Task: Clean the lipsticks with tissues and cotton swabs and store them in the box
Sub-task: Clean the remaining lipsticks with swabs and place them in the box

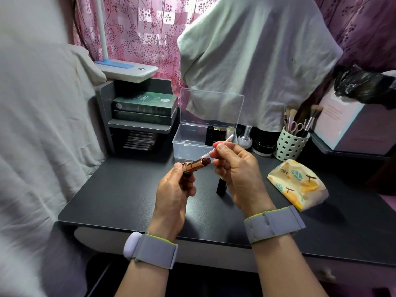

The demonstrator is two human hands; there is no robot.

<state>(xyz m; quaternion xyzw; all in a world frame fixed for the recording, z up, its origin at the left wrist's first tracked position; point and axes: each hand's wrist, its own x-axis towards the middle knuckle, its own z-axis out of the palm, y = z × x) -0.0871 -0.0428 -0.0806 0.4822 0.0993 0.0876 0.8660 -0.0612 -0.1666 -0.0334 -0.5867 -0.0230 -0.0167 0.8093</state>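
Note:
My left hand (174, 190) grips an uncapped rose-gold lipstick (196, 164), tilted with its dark tip pointing right. My right hand (237, 170) pinches a cotton swab (216, 147); the swab's lower, pink-stained end rests just above the lipstick's tip. A black lipstick cap (221, 186) stands on the dark table (120, 196), partly hidden behind my right hand. Behind my hands the clear plastic box (188, 144) stands with its lid up, and several lipsticks (217, 132) stand upright at its right side.
A tissue pack (297, 184) with a leaf print lies at the right. A white lattice cup (290, 145) holds brushes and scissors. A nail polish bottle (246, 137) and a black jar (264, 144) stand beside the box. A grey shelf (137, 125) with green boxes is at the back left.

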